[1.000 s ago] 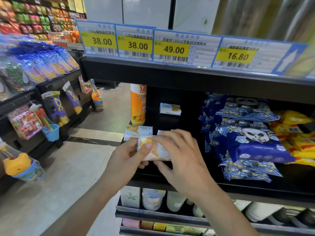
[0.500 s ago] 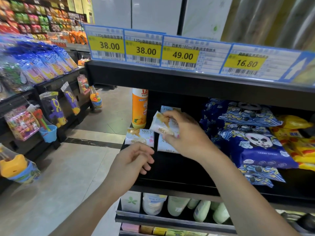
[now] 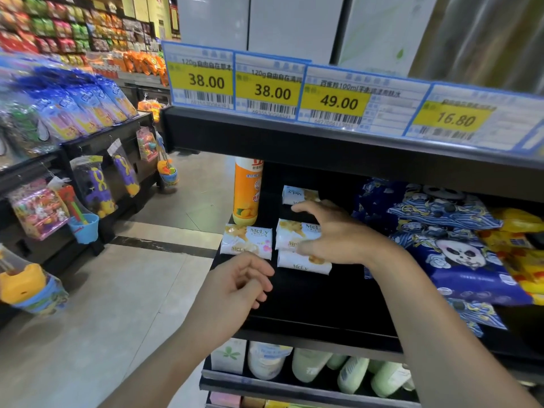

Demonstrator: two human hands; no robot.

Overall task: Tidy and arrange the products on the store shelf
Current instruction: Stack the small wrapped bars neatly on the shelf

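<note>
While the right hand (image 3: pixel 329 234) hovers with its fingers spread over the soap packs, the tidying of this shelf (image 3: pixel 309 307) looks only partly done. Four white soap packs show near the shelf's left end. One (image 3: pixel 246 240) lies beside the left edge, just in front of the orange bottle (image 3: pixel 246 191), which stands upright at that edge. A second (image 3: pixel 294 233) lies to its right, partly under the right hand, and a third (image 3: pixel 303 264) sits just in front of it, toward the front edge. A fourth (image 3: pixel 295 195) lies apart, farther back in the shelf's depth. The right hand's fingers are straight and apart; whether the thumb touches the second pack I cannot tell. The left hand (image 3: pixel 235 285) hangs near the shelf's front left corner, fingers loosely curled and holding nothing.

My judgement: the three front packs are roughly grouped, but their rows are uneven and the back one is stray, so squaring them up is left. The blue panda packs (image 3: pixel 459 254) toward the right end lie in a loose, slumped heap, with yellow packs (image 3: pixel 524 266) beyond them, and seem untouched.
</note>
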